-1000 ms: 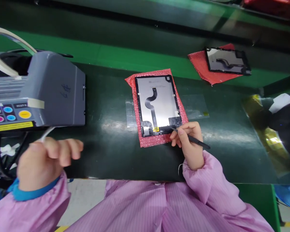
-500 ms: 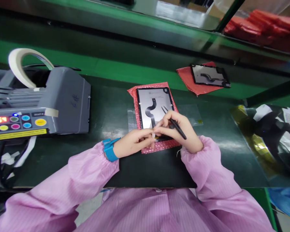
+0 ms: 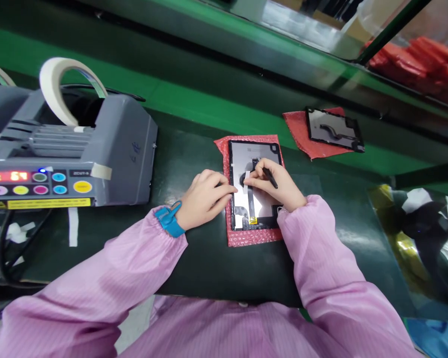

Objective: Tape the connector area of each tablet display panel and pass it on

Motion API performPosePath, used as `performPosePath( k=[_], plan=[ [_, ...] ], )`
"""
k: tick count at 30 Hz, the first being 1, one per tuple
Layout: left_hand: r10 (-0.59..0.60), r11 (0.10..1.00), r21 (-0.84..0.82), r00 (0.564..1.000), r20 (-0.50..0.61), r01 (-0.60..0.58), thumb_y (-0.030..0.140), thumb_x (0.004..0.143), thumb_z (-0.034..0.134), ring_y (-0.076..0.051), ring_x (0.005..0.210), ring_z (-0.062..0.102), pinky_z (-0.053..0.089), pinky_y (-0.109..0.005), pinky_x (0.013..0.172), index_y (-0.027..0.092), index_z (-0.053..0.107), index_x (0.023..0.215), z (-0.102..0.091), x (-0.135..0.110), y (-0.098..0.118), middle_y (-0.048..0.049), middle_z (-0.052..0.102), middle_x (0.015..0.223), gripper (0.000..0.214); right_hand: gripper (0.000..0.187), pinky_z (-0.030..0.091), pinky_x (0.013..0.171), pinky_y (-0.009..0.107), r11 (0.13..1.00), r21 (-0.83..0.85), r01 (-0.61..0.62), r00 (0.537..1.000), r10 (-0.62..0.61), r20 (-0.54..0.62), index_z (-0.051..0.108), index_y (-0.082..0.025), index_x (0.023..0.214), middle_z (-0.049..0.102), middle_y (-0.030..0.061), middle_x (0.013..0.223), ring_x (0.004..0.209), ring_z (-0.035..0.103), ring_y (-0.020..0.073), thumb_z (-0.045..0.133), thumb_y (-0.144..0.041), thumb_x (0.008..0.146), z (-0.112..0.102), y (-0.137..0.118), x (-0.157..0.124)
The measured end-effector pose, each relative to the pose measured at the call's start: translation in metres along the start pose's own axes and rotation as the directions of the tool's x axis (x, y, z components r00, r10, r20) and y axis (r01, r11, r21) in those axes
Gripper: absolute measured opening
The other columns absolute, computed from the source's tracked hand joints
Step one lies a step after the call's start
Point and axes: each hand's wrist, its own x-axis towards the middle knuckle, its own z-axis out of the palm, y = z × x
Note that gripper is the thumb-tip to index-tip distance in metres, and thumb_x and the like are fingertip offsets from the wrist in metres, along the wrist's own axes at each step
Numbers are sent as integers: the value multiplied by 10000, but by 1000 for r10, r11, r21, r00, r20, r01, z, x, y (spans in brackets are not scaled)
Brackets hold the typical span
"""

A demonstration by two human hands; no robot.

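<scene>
A display panel (image 3: 269, 199) with a silver back and black frame lies on a red bubble-wrap bag (image 3: 254, 238). A curved black flex cable (image 3: 251, 199) runs down it to a yellow-marked end. My right hand (image 3: 278, 184) is over the upper middle of the panel, holding black tweezers (image 3: 270, 177) across its fingers. At its thumb and fingertip a short strip of white tape (image 3: 247, 182) lies against the cable. My left hand (image 3: 208, 197) rests at the panel's left edge, fingers bent and apart, fingertips touching the frame, holding nothing visible.
A grey tape dispenser (image 3: 127, 149) with a roll of white tape (image 3: 48, 92) stands at left, a tape strip (image 3: 73, 228) hanging below it. At back right, a second panel (image 3: 336, 130) lies on a red bag (image 3: 296, 132). Yellow film and dark material (image 3: 421, 228) lie far right.
My hands were together at the panel's lower edge and are now apart. The right moved up over the cable with the white tape; the left moved to the left edge. The view shifted slightly.
</scene>
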Motion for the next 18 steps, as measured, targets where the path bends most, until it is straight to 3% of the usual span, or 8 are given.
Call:
performPosePath(
  k=[6, 12, 15, 18],
  plan=[
    [34, 986, 166, 999, -17, -31, 300, 1050, 462, -373, 1238, 437, 409, -560, 988, 269, 752, 1272, 13, -3, 4, -152, 592, 1367, 367, 559, 427, 689, 331, 1000, 4, 25, 999, -25, -40, 390, -255, 756, 677, -25, 771, 641, 527, 128, 868, -544, 746, 2, 2, 2],
    [-36, 972, 235, 997, 63, 20, 416, 1039, 525, -413, 1288, 407, 375, -601, 997, 322, 725, 1335, 19, 1, 3, -146, 537, 1493, 370, 532, 452, 707, 336, 993, -100, 57, 987, -71, -142, 358, -267, 805, 673, -28, 813, 643, 540, 131, 851, -464, 761, 10, 16, 6],
    [-40, 974, 225, 996, 76, 22, 393, 1031, 540, -416, 1309, 402, 364, -599, 1009, 321, 733, 1323, 20, 2, 4, -138, 545, 1493, 357, 527, 472, 759, 341, 976, -202, 85, 948, -142, -286, 351, -277, 851, 639, -39, 843, 718, 587, 150, 856, -386, 744, 9, 25, 21],
    [-40, 979, 202, 997, 72, 24, 391, 1028, 542, -415, 1315, 402, 355, -601, 1019, 326, 739, 1316, 19, 1, 2, -135, 554, 1476, 355, 487, 483, 791, 332, 949, -308, 66, 886, -198, -419, 352, -284, 884, 615, -37, 876, 784, 609, 159, 824, -309, 770, -13, 30, 41]
  ],
)
